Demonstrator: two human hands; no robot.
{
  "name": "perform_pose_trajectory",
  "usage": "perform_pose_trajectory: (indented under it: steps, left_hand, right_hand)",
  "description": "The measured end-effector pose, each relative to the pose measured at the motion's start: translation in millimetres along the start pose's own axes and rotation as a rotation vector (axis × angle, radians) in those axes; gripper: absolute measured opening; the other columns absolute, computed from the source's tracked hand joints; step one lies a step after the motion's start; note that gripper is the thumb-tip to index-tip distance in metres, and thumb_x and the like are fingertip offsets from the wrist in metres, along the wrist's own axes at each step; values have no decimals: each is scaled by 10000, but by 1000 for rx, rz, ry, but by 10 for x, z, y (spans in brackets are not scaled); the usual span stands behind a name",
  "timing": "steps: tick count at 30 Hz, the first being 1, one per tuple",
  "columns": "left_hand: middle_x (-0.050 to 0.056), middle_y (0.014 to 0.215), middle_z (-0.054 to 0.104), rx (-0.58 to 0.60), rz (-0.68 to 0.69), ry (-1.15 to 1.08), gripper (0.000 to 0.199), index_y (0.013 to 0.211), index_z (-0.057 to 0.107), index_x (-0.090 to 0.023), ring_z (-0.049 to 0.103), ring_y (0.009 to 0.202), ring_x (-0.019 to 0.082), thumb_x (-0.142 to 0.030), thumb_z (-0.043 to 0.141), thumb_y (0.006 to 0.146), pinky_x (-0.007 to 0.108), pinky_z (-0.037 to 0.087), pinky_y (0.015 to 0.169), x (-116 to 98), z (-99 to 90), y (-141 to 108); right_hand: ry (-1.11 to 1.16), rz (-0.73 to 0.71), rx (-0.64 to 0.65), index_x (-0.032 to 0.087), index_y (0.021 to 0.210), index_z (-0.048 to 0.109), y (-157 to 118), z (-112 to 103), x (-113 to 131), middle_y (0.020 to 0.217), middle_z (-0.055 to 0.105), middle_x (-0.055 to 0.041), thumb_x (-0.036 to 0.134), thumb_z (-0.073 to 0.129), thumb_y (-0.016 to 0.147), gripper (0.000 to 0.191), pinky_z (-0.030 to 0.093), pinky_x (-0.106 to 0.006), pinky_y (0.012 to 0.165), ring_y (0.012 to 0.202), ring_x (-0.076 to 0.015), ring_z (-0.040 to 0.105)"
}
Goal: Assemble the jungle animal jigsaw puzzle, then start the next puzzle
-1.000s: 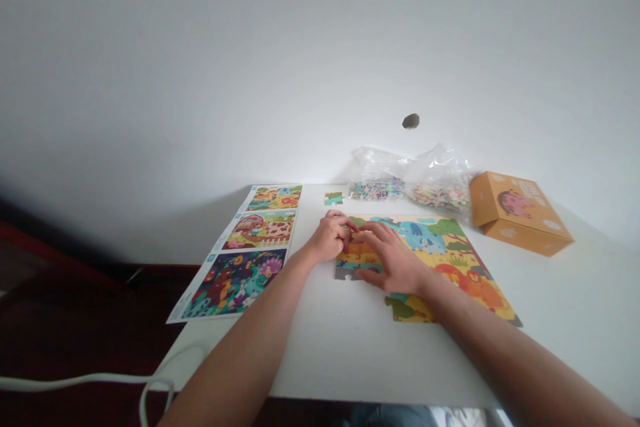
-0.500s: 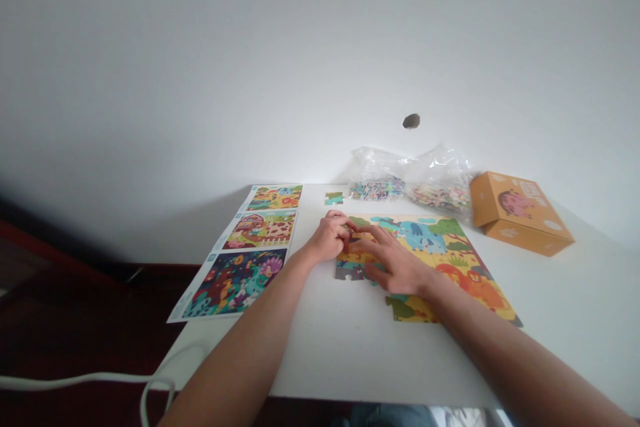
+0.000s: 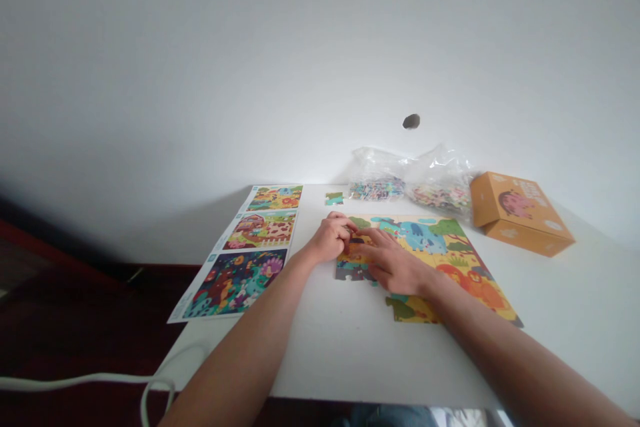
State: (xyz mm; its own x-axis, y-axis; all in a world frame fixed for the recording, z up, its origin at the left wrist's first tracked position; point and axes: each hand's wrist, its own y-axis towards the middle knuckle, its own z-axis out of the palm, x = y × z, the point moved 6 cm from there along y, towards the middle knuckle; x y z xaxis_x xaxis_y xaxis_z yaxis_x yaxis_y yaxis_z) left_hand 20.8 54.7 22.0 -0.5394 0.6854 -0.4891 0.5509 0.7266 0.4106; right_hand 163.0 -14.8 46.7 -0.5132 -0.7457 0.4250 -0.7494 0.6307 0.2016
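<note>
A colourful animal puzzle (image 3: 453,260) lies flat on the white table, with a gap along its front edge at the left. My left hand (image 3: 331,238) is at its left edge, fingers curled together on the border; what they pinch, if anything, is hidden. Beside it, my right hand (image 3: 393,263) rests on the puzzle's left part, its fingers reaching toward the left hand and nothing visibly held. Behind my left hand sits a loose green and blue puzzle piece (image 3: 334,199).
Left of the hands lies a sheet with three pictures (image 3: 259,230). Clear bags of pieces (image 3: 377,177) lean against the wall, beside an orange box (image 3: 520,210). A white cable (image 3: 90,379) crosses the lower left corner.
My right hand's fingers have drawn closer together and shifted slightly on the puzzle. My left hand has hardly moved.
</note>
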Motion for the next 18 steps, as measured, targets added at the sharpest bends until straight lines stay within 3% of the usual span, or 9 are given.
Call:
perform_pose_trajectory:
  steps: [11, 15, 18]
  left_hand:
    - [-6, 936, 759, -47, -44, 6, 337, 474, 661, -208, 585, 986, 187, 34, 470, 608, 354, 458, 962, 16, -24, -10]
    - [-8, 1126, 720, -150, -247, 174, 465, 850, 776, -255, 545, 1138, 211, 34, 476, 643, 392, 431, 1042, 118, -98, -31]
    - [13, 1393, 586, -142, -423, 331, 573, 1218, 676, -289, 420, 1323, 286, -42, 522, 724, 489, 393, 1077, 210, -105, -72]
  right_hand:
    - [-42, -30, 64, 290, 1208, 658, -12, 34, 55, 1449, 422, -86, 338, 556, 911, 318, 269, -546, 1119, 1325, -309, 389]
    - [-39, -55, 34, 264, 1177, 661, -20, 5, 52, 1413, 472, -101, 342, 617, 878, 312, 310, -534, 1098, 1309, -303, 425]
    - [-25, -56, 4, 245, 1127, 672, -19, -11, 30, 1348, 534, -106, 334, 621, 884, 264, 342, -512, 1080, 1263, -286, 473]
